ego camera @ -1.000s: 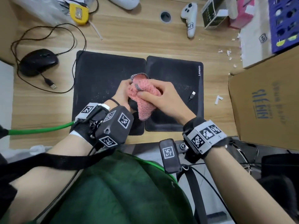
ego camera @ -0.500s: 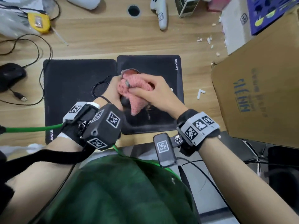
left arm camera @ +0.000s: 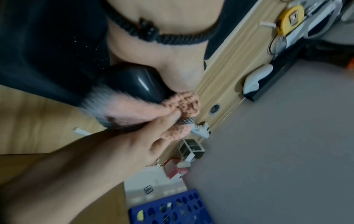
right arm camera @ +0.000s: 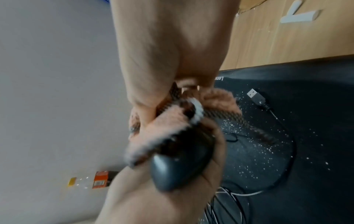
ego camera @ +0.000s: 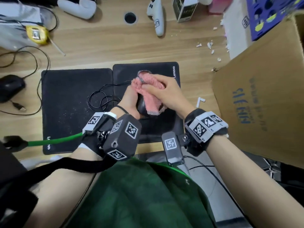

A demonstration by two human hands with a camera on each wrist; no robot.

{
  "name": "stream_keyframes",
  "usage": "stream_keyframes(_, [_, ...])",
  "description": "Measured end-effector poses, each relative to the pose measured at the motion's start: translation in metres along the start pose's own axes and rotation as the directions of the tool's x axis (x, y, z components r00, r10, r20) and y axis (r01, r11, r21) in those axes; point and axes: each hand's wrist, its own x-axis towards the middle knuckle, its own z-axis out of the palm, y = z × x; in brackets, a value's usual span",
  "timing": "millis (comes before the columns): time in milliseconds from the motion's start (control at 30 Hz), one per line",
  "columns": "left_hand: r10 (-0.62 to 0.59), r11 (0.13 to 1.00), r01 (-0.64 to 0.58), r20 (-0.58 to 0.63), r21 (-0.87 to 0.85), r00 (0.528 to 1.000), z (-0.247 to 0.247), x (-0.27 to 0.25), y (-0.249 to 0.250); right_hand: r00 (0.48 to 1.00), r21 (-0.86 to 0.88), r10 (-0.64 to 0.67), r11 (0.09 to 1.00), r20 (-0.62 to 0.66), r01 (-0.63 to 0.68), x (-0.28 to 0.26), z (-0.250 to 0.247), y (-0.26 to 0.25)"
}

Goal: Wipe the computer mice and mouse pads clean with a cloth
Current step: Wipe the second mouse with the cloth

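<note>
My left hand (ego camera: 130,99) grips a black wired mouse (ego camera: 141,106) lifted above the right mouse pad (ego camera: 167,129). My right hand (ego camera: 164,92) holds a pink fluffy cloth (ego camera: 148,99) and presses it over the mouse's top. In the left wrist view the glossy mouse (left arm camera: 138,81) shows with the cloth (left arm camera: 184,103) bunched at its far end. The right wrist view shows the mouse (right arm camera: 178,166) in the left palm, the cloth (right arm camera: 162,128) wrapped over it. The left mouse pad (ego camera: 72,104) carries white specks. A second black mouse (ego camera: 9,87) lies at the far left.
The held mouse's cable (ego camera: 100,99) loops over both pads, its USB plug (right arm camera: 255,95) lying on the right pad. A large cardboard box (ego camera: 263,99) stands at the right. A white controller (ego camera: 157,15), small box (ego camera: 184,9), yellow tape measure (ego camera: 35,34) and white crumbs (ego camera: 209,45) lie beyond.
The view has shifted, so the pads and hands sit further right and higher. The cloth has slid along the mouse, and the mouse's cable loops now show on the pads.
</note>
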Motion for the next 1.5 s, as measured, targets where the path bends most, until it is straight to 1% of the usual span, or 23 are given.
stream_keyframes(33, [-0.017, 1.0, 0.016, 0.056, 0.006, 0.998, 0.004, -0.002, -0.001, 0.998, 0.004, 0.033, 0.999, -0.046, -0.033, 0.004, -0.003, 0.001])
stream_keyframes(100, [-0.028, 0.999, 0.03, 0.101, -0.019, 0.995, 0.004, 0.001, 0.002, 0.995, 0.0, 0.065, 0.998, -0.071, -0.065, 0.008, -0.008, 0.002])
stream_keyframes(167, [-0.036, 0.998, 0.04, 0.082, -0.043, 0.996, 0.0, 0.005, 0.011, 0.999, 0.011, 0.052, 0.999, 0.007, -0.052, 0.005, -0.012, -0.002])
stream_keyframes(267, [-0.014, 0.991, 0.011, -0.021, -0.131, 1.0, -0.015, 0.011, 0.027, 0.981, -0.013, 0.01, 1.0, 0.192, -0.007, -0.003, -0.012, -0.015])
stream_keyframes(333, [0.02, 0.988, -0.025, -0.035, -0.151, 0.999, -0.024, 0.013, 0.03, 0.973, -0.049, 0.01, 0.999, 0.231, 0.001, -0.003, -0.005, -0.02])
stream_keyframes(367, [0.019, 0.988, -0.022, -0.02, -0.153, 1.0, -0.026, 0.011, 0.028, 0.978, -0.052, 0.015, 0.999, 0.209, -0.004, -0.002, 0.001, -0.022])
stream_keyframes(500, [-0.019, 0.985, 0.041, 0.132, -0.165, 0.991, -0.036, -0.003, 0.017, 0.998, -0.061, 0.066, 0.996, 0.011, -0.065, 0.011, 0.031, -0.022])
stream_keyframes(567, [-0.019, 0.983, 0.043, 0.139, -0.177, 0.99, -0.047, -0.01, 0.021, 0.998, -0.093, 0.063, 0.994, 0.012, -0.062, 0.014, 0.044, -0.024])
stream_keyframes(633, [-0.019, 0.985, 0.031, 0.07, -0.171, 0.997, -0.067, -0.014, 0.033, 0.995, -0.069, 0.018, 0.998, 0.103, -0.011, 0.009, 0.055, -0.028])
stream_keyframes(700, [-0.018, 0.984, 0.01, -0.04, -0.178, 0.999, -0.087, -0.015, 0.047, 0.982, -0.051, -0.015, 0.998, 0.188, 0.025, 0.001, 0.067, -0.033])
stream_keyframes(800, [-0.013, 0.987, -0.005, -0.113, -0.16, 0.994, -0.105, -0.025, 0.058, 0.973, -0.045, -0.02, 0.998, 0.232, 0.031, -0.006, 0.089, -0.035])
stream_keyframes(833, [-0.004, 0.991, -0.007, -0.076, -0.135, 0.997, -0.109, -0.028, 0.056, 0.976, -0.043, -0.02, 0.999, 0.217, 0.03, -0.005, 0.097, -0.036])
stream_keyframes(900, [-0.011, 0.996, 0.016, 0.056, -0.091, 0.998, -0.111, -0.036, 0.047, 0.989, -0.055, -0.022, 0.998, 0.147, 0.031, -0.001, 0.109, -0.04])
stream_keyframes(933, [0.011, 0.998, -0.006, 0.069, -0.067, 0.998, -0.113, -0.041, 0.044, 0.994, -0.057, -0.014, 0.998, 0.104, 0.02, 0.002, 0.115, -0.042])
stream_keyframes(967, [0.02, 0.998, -0.013, 0.113, -0.059, 0.993, -0.116, -0.044, 0.042, 0.998, -0.048, 0.0, 0.999, 0.07, 0.003, 0.004, 0.12, -0.044])
stream_keyframes(1067, [-0.017, 0.998, 0.03, 0.221, -0.054, 0.975, -0.131, -0.051, 0.053, 0.999, -0.028, 0.017, 0.999, 0.042, -0.016, 0.004, 0.131, -0.048])
stream_keyframes(1133, [-0.019, 0.998, 0.03, 0.189, -0.056, 0.982, -0.144, -0.052, 0.066, 0.996, -0.025, 0.014, 1.0, 0.088, -0.012, 0.0, 0.138, -0.05])
stream_keyframes(1233, [0.002, 0.99, 0.014, 0.11, -0.143, 0.994, -0.157, -0.052, 0.077, 0.982, -0.048, 0.003, 0.999, 0.189, 0.006, -0.001, 0.148, -0.055])
stream_keyframes(1267, [0.022, 0.991, -0.007, 0.11, -0.135, 0.994, -0.158, -0.052, 0.076, 0.983, -0.067, -0.005, 0.998, 0.185, 0.017, 0.001, 0.15, -0.056])
stream_keyframes(1333, [0.051, 0.998, -0.047, 0.145, -0.031, 0.988, -0.153, -0.051, 0.067, 0.995, -0.069, -0.011, 0.997, 0.1, 0.018, 0.01, 0.15, -0.057])
stream_keyframes(1400, [0.016, 1.0, -0.02, 0.18, 0.018, 0.984, -0.143, -0.053, 0.056, 1.0, -0.037, 0.028, 0.999, 0.012, -0.027, 0.017, 0.145, -0.056])
stream_keyframes(1467, [0.013, 1.0, -0.018, 0.211, 0.022, 0.977, -0.139, -0.055, 0.054, 0.999, -0.048, 0.035, 0.998, 0.003, -0.035, 0.017, 0.141, -0.054])
stream_keyframes(1500, [0.011, 1.0, -0.009, 0.201, -0.007, 0.98, -0.139, -0.056, 0.057, 0.999, -0.062, 0.021, 0.998, 0.024, -0.019, 0.015, 0.141, -0.055])
